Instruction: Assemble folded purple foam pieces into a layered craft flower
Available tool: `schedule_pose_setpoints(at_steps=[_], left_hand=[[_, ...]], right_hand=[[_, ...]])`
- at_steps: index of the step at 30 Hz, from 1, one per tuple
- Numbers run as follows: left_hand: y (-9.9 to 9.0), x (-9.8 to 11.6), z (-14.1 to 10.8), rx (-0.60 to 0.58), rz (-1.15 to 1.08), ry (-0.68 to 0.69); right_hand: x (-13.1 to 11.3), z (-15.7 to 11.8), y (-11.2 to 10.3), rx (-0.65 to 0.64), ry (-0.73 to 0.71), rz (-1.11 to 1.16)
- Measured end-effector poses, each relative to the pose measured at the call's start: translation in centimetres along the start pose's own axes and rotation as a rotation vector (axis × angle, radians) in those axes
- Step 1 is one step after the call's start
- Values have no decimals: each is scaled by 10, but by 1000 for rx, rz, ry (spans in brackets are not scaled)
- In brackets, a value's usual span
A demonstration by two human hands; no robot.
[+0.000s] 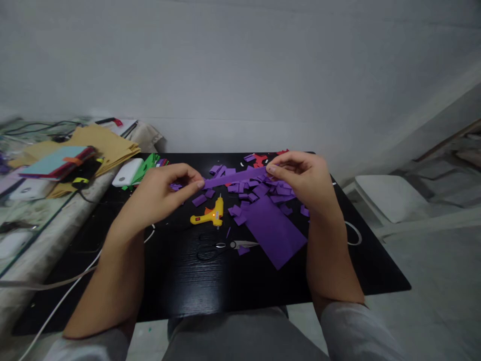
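Observation:
Between my two hands a long purple paper strip (pixel 236 176) is stretched out above the table. My left hand (pixel 169 188) pinches its left end between thumb and fingers, and my right hand (pixel 298 175) pinches the right end, held slightly higher. Beneath and behind the strip lies a heap of small folded purple paper pieces (pixel 261 189). A larger purple sheet (pixel 276 233) rests nearer to me, below my right hand. The yellow glue gun (pixel 212 214) lies on its side in the middle. Closer to me are black-handled scissors (pixel 220 246), their blades touching a purple scrap.
All this is on a black table (pixel 180 286) against a grey wall. Red paper pieces (pixel 260 160) lie at the back. A white cable (pixel 80 276) crosses the left side. Further left, brown envelopes (pixel 101 145) and notebooks are piled. At right stands a white stool (pixel 381 198).

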State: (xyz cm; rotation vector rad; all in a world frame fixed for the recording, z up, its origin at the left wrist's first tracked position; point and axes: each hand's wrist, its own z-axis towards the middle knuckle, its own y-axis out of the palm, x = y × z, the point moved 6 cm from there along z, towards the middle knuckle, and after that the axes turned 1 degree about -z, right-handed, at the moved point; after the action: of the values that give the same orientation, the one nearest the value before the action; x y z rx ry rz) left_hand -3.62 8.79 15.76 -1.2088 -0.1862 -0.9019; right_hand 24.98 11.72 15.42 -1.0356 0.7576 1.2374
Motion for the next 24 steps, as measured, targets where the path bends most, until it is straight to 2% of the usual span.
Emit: schedule_pose_setpoints(at_steps=[4,8,13,16,19,24], left_hand=[[-9,-8,-1,18,29,-15],[-15,-10,-1,29,32,-26],[-15,-19,-1,33,83,-48],[-13,-23,0,95,185,-50],[-8,-14,1,180,260,-9],[22,20,4,103,178,198]], right_hand=[[6,3,-5,63,26,43],[8,5,-4,70,34,63],[11,7,-4,75,29,31],[13,7,-1,59,25,11],[14,6,5,46,31,-15],[13,4,18,-3,37,-22]])
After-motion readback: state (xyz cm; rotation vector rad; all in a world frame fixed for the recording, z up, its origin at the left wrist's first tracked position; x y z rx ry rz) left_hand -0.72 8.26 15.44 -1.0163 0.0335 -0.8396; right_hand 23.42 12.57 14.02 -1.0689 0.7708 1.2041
